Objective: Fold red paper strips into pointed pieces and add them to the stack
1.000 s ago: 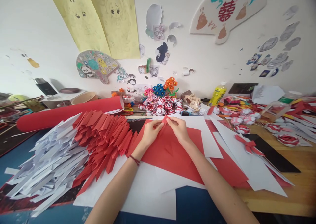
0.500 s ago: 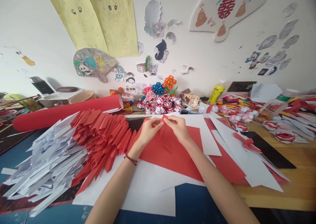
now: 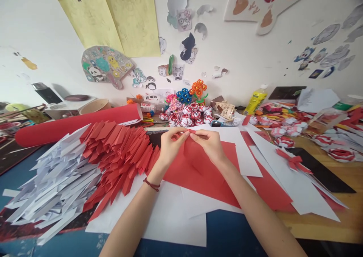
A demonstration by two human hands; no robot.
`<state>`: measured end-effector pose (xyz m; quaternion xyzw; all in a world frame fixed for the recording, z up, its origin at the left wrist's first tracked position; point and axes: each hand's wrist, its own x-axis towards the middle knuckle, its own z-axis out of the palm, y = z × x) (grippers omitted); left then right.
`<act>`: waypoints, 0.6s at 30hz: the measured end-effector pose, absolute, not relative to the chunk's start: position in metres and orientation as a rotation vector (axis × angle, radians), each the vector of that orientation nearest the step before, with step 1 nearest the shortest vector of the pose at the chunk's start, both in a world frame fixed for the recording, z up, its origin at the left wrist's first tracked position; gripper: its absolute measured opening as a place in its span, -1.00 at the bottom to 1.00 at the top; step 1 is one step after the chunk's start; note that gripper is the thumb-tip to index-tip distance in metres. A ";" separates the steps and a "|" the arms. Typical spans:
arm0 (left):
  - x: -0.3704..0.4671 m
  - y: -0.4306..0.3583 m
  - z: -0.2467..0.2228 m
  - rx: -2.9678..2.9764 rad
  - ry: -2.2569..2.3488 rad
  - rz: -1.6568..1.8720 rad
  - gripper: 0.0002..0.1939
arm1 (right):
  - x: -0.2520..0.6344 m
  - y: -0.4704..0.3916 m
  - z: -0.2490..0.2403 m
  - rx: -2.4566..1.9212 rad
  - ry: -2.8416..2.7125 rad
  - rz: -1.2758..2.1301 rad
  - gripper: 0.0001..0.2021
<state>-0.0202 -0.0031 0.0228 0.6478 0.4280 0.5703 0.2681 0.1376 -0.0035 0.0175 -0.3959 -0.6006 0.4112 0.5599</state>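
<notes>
While pinching a bit of red paper point(image 3: 189, 130) between left hand point(image 3: 171, 145) and right hand point(image 3: 211, 145) fingertips point(image 3: 185, 135), holding it over a big red sheet point(image 3: 204, 174).

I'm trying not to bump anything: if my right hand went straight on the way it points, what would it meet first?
Probably your left hand; it sits just ahead of your right hand, though depth is unclear.

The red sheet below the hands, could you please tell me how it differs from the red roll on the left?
The red sheet is spread flat, while the red roll is curled into a tube. The sheet lies under the left hand and right hand; the roll lies off to the left, behind the red strips. Both are red.
</notes>
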 end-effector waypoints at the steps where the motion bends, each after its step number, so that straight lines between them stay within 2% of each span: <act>1: -0.020 -0.004 0.023 1.739 1.154 1.543 -0.77 | 0.137 -0.004 0.018 -0.944 -1.377 0.987 -0.72; 7: -0.018 -0.007 0.025 1.659 1.140 1.540 -0.76 | 0.136 -0.007 0.019 -0.945 -1.294 1.023 -0.67; 18: -0.018 -0.008 0.026 1.609 1.112 1.536 -0.76 | 0.136 -0.007 0.018 -0.919 -1.321 1.003 -0.72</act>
